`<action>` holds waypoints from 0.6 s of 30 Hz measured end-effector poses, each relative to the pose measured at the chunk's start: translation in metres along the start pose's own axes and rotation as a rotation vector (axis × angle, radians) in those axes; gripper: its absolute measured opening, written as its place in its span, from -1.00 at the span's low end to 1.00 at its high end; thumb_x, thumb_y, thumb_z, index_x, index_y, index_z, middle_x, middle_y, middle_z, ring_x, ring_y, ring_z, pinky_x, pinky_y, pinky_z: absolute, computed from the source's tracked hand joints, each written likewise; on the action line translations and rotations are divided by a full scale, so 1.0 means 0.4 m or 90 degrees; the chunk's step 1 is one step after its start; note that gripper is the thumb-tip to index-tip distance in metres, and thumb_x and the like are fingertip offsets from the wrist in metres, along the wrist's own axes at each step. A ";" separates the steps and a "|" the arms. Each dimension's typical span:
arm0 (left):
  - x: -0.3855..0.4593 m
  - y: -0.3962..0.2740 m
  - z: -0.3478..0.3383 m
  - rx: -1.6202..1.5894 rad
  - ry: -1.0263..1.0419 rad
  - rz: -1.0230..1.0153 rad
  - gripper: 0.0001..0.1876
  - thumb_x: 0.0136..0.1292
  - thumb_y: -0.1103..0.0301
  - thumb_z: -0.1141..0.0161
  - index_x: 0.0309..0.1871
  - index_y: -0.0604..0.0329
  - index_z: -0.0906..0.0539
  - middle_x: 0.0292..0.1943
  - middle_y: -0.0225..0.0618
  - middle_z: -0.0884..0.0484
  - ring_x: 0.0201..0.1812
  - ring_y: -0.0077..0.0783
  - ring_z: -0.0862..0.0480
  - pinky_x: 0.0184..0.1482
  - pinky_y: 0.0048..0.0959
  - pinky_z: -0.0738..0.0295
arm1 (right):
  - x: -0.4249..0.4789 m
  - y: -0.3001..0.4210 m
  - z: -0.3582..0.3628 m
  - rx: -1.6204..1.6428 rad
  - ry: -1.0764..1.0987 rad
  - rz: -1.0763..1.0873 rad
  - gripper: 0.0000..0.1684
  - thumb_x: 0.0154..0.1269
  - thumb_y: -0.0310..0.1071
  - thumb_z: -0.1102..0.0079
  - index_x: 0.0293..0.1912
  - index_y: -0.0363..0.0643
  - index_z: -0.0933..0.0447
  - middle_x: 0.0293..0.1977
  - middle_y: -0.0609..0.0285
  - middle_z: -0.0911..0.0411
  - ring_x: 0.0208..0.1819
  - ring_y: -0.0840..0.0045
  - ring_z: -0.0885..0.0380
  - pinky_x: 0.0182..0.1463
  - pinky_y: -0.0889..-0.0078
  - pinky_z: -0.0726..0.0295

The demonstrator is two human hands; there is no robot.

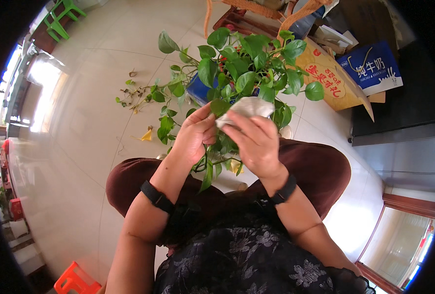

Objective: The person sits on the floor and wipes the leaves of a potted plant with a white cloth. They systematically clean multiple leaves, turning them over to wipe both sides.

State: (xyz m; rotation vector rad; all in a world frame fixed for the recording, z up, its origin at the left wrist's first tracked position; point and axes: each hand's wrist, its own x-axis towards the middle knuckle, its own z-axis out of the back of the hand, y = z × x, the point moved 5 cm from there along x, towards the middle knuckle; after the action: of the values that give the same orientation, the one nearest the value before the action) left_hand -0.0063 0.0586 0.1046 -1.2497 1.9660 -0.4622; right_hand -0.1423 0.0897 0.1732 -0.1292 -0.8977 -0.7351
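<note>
A leafy pothos plant [239, 70] spreads out before me, with trailing stems and heart-shaped green leaves. Between the fingers and thumb of my left hand [199, 134] is a pothos leaf [220, 107], pinched near its edge or stalk. My right hand [256, 143] grips a folded white cloth or tissue [252, 107] just right of that leaf; whether the cloth touches it I cannot tell. Beneath the foliage a blue box or container [199, 88] shows in part. The plant's pot is mostly hidden by leaves.
Withered stems and leaves [134, 93] and a yellow leaf [147, 135] lie on the tiled floor at left. A rattan chair [254, 8] stands beyond the plant. Cardboard packaging [326, 75] and a blue milk carton [372, 68] are at right. An orange plastic stool [77, 281] is at lower left.
</note>
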 end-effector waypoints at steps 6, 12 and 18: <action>0.012 0.010 0.013 -0.015 0.018 0.030 -0.78 0.35 0.49 0.07 0.01 0.08 -0.50 -0.39 -0.59 -0.48 -0.68 -0.82 -0.20 -0.63 -0.75 -0.03 | -0.050 -0.054 -0.070 0.030 0.033 -0.001 -0.69 -0.12 -0.48 -0.11 -0.25 -0.19 -0.60 -0.09 0.28 -0.55 -0.26 0.41 -0.45 -0.18 0.39 -0.47; -0.001 -0.009 0.010 0.043 0.013 0.014 -0.71 0.33 0.48 0.05 0.10 0.12 -0.47 -0.40 -0.60 -0.46 -0.64 -0.79 -0.20 -0.60 -0.71 -0.05 | -0.056 -0.116 -0.052 -0.011 0.032 -0.107 -0.68 -0.07 -0.59 -0.05 -0.24 -0.15 -0.59 -0.17 0.20 -0.57 -0.22 0.32 -0.49 -0.11 0.36 -0.44; 0.020 0.009 0.045 0.415 -0.029 -0.072 -0.63 0.21 0.47 0.00 0.10 0.20 -0.53 -0.42 -0.53 -0.51 -0.49 -0.61 -0.45 -0.43 -0.62 -0.34 | -0.047 -0.168 0.032 0.174 -0.033 -0.387 -0.62 0.05 -0.69 0.05 -0.23 -0.15 -0.64 -0.11 0.18 -0.61 -0.06 0.39 -0.51 0.04 0.42 -0.48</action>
State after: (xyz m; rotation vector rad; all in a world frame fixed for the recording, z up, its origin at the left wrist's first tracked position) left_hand 0.0030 0.0547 0.0871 -0.9323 1.5192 -1.0238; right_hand -0.2006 0.0541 0.1543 0.3856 -1.0912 -1.1630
